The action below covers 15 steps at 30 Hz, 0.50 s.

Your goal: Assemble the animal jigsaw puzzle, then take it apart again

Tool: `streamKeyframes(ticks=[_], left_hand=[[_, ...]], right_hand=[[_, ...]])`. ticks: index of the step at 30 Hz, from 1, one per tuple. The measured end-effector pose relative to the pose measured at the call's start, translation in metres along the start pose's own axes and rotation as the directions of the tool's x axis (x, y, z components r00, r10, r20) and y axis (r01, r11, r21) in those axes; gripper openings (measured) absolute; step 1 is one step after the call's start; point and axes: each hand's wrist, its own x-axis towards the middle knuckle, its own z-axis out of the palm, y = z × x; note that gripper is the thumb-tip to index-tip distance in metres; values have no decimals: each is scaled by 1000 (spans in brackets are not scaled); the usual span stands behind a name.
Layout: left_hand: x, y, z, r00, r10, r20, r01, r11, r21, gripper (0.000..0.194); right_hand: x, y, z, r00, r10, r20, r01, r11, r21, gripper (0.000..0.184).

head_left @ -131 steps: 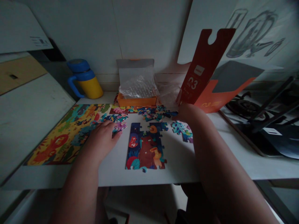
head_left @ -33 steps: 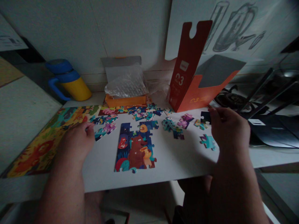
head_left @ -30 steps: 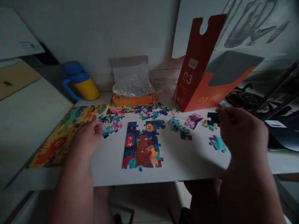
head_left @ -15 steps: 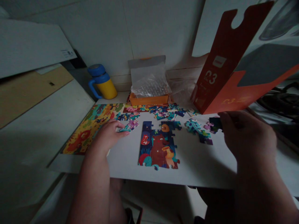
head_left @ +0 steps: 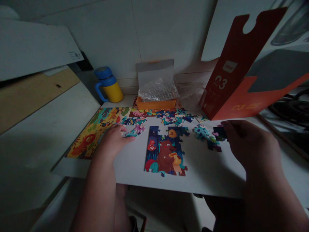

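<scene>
One orange box (head_left: 156,104) holding clear bubble wrap (head_left: 158,90), red box (head_left: 231,77) open.

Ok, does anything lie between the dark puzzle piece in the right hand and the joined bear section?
Yes: a loose light-blue spotted piece and a dark green-and-purple one lie between the dark puzzle piece in the right hand and the joined bear section.

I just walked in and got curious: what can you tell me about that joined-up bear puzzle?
The joined puzzle section looks like printed card and lies flat on the white table. It shows a brown bear and a red animal against dark blue. There is a gap in its top edge, and knobs stick out along the right and bottom. Neither the left hand nor the right hand touches it.
</scene>
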Motion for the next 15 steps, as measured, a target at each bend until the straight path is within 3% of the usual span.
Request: streamKeyframes(ticks=[4, 10, 15], left_hand=[[-3, 3, -4, 1000, -13, -17, 14, 997, 81, 34], [2, 5, -4, 993, -109, 41, 108, 994, 19, 37], [2, 1, -3, 992, -115, 50, 119, 990, -81, 42]], right_hand=[[1, 4, 1, 1000, 7, 20, -6, 1000, -3, 45], [5, 10, 6, 998, -23, 66, 25, 999, -25, 48], [5, 11, 5, 992, 6, 130, 14, 988, -151, 45]])
